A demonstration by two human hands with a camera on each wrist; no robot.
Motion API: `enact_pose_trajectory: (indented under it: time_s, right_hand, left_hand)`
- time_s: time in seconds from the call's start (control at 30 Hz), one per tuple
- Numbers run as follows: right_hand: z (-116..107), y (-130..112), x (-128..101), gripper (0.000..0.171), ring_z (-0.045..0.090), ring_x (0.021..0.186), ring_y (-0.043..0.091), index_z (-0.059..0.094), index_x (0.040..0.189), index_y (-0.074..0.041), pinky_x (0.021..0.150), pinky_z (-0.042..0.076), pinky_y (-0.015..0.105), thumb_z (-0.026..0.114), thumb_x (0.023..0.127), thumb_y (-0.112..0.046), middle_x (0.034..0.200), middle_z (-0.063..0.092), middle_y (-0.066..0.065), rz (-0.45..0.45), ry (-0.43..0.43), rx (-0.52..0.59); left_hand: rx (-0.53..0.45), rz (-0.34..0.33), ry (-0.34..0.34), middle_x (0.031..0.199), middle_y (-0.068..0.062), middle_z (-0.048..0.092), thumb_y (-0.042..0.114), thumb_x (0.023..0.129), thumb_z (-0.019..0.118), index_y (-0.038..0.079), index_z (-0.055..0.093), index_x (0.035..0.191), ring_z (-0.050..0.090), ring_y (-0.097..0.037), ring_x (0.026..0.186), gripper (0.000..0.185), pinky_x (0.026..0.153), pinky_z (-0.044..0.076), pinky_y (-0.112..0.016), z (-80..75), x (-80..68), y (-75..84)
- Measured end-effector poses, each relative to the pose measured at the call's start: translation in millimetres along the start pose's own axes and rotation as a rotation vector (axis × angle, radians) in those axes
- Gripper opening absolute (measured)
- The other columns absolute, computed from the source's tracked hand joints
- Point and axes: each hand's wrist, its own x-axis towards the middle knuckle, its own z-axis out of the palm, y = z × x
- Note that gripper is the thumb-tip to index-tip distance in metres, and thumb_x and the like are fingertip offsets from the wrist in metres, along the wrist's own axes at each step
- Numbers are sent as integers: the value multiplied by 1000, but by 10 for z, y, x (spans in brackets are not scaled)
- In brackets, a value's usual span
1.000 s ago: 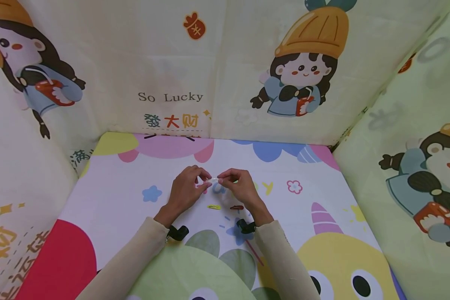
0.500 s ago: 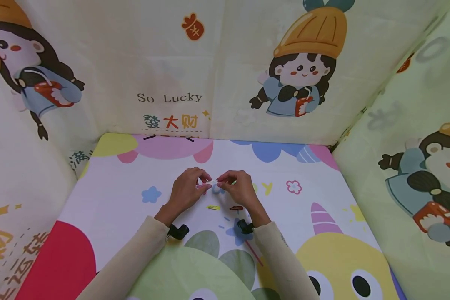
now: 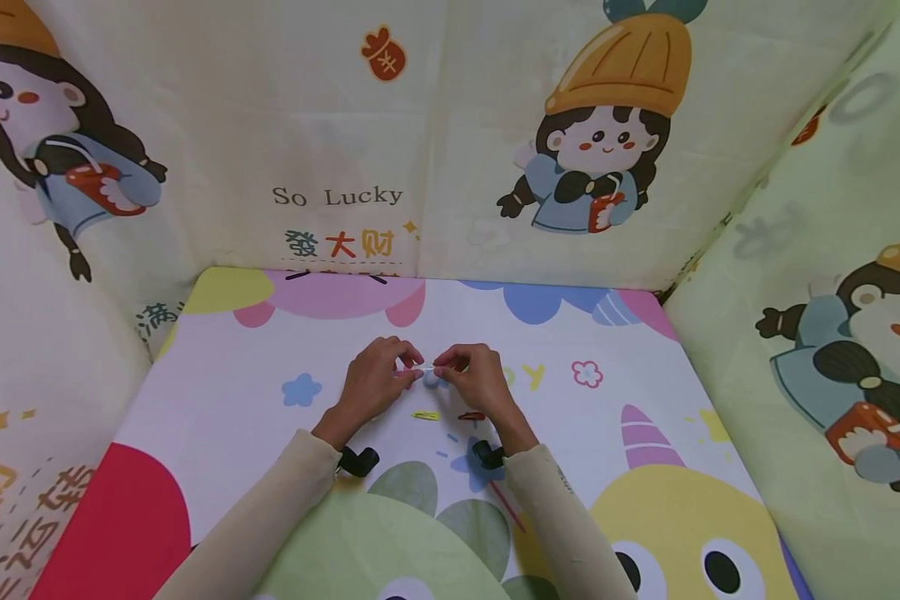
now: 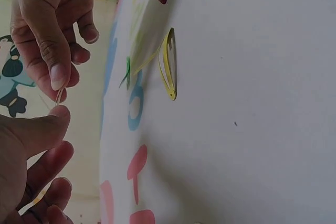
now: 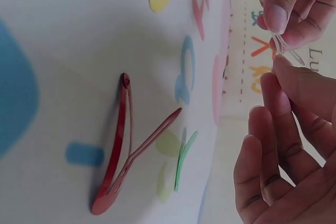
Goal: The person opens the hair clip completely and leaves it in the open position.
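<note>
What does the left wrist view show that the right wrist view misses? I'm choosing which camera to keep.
Only the left wrist view shows the yellow hair clip whole. Only the right wrist view shows the red hair clip close, sprung open, plus a green clip. Both show the left hand and right hand pinching a pale clip between them above the printed cloth.

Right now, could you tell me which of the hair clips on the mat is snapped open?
The red hair clip: its inner prong sticks up away from its body. The yellow hair clip beside it lies flat and closed.
</note>
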Motion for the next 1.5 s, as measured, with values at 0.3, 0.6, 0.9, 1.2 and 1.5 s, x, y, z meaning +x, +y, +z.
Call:
enact_pose_trajectory:
  time_s: [0.3, 0.6, 0.9, 1.2, 1.5]
  right_hand:
    - [19, 16, 7, 7, 64, 80, 16, 84, 98, -16, 67, 51, 28, 85, 91, -16, 87, 78, -1, -24, 8, -47]
    - [52, 9, 31, 8, 63, 83, 18, 83, 100, -19, 70, 53, 30, 85, 92, -20, 92, 78, -1, 29, 20, -96]
    - [74, -28, 56, 5, 63, 85, 18, 84, 98, -21, 69, 53, 30, 84, 93, -22, 95, 79, -3, 62, 18, -133]
    - [104, -24, 75, 4, 64, 80, 17, 83, 96, -20, 65, 53, 29, 85, 92, -23, 93, 78, -1, 76, 0, -161]
    - [141, -13, 110, 5, 64, 78, 15, 83, 94, -20, 68, 51, 29, 85, 92, -24, 92, 79, -3, 76, -14, -243]
  left_hand:
    - [26, -12, -24, 99, 0, 72, 25, 90, 87, 21, 78, 107, 60, -17, 87, 19, 75, 54, -32, 18, 16, 17]
    - [61, -21, -22, 95, 0, 72, 24, 89, 88, 20, 78, 104, 62, -19, 92, 18, 77, 55, -35, 80, 60, 5]
    - [95, -36, -60, 92, 0, 69, 24, 89, 88, 19, 78, 103, 59, -18, 89, 18, 75, 54, -34, 117, 85, -11]
    - [110, -36, -80, 90, 0, 68, 23, 89, 88, 19, 78, 102, 58, -18, 89, 17, 74, 52, -34, 145, 109, -16]
    - [132, -57, -99, 90, -1, 68, 22, 90, 86, 19, 77, 102, 56, -19, 88, 16, 73, 51, -33, 188, 138, -24]
